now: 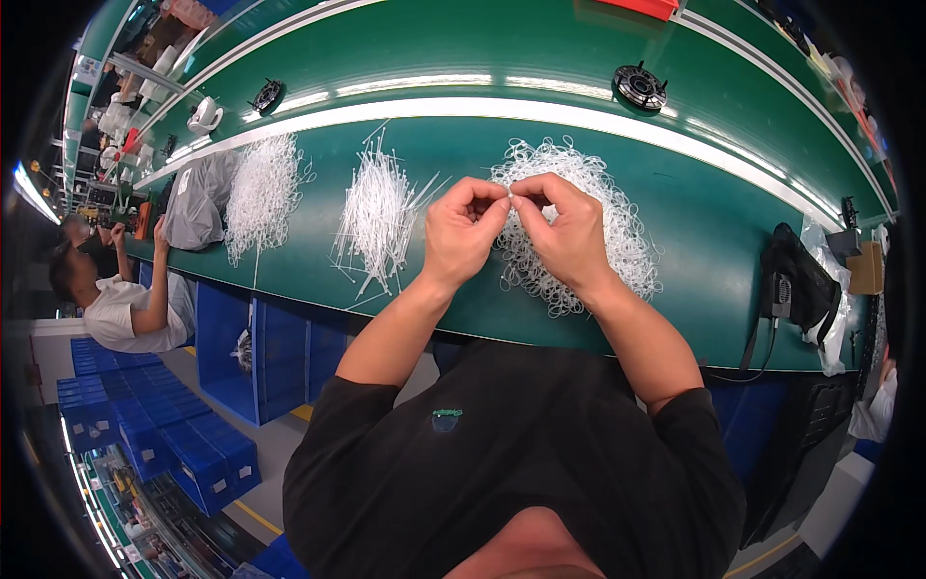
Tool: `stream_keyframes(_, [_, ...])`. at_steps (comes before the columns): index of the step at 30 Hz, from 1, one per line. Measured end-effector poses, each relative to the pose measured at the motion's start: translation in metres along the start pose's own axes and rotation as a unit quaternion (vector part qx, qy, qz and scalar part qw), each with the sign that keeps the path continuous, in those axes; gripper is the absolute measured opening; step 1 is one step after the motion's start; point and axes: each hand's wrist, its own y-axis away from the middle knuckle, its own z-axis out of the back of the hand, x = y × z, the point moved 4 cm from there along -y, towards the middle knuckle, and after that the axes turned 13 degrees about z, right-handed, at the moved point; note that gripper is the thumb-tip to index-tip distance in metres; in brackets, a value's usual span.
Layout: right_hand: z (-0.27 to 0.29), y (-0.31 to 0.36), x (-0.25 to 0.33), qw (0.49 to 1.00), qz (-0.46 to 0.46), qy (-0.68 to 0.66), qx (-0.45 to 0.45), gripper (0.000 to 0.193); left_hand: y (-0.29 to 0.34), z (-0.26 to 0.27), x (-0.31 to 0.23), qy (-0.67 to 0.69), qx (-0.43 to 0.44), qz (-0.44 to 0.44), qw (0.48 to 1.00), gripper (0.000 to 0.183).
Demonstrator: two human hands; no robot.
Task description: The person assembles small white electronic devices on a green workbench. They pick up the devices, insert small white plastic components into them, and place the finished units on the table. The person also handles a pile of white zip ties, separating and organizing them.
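Note:
My left hand [463, 230] and my right hand [564, 234] meet over the bench, thumbs and forefingers pinched together. Between their fingertips is a small piece of white cable tie [510, 195], mostly hidden by the fingers. Beneath and around my right hand spreads a large heap of white cable ties closed into loops [617, 241]. Left of my left hand lies a pile of straight white cable ties [376, 212], pointing roughly toward and away from me.
Another looped-tie heap [260, 198] lies farther left, beside a grey plastic bag [201, 203] and a seated person [135, 309]. A black bag [796, 285] sits at the bench's right end. Blue bins [256, 357] stand below; black round parts [640, 87] lie beyond.

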Motion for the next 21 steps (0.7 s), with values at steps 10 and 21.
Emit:
stream_keyframes(10, [0.018,0.004,-0.014,0.997,-0.022,0.064,-0.032,0.010,-0.052,0.057,-0.021,-0.203,-0.077,-0.040,0.975,0.016])
stream_keyframes(21, [0.073,0.019,-0.036,0.982,-0.068,0.168,-0.054,0.015,-0.166,0.221,0.042,-0.504,-0.189,0.084,0.838,0.013])
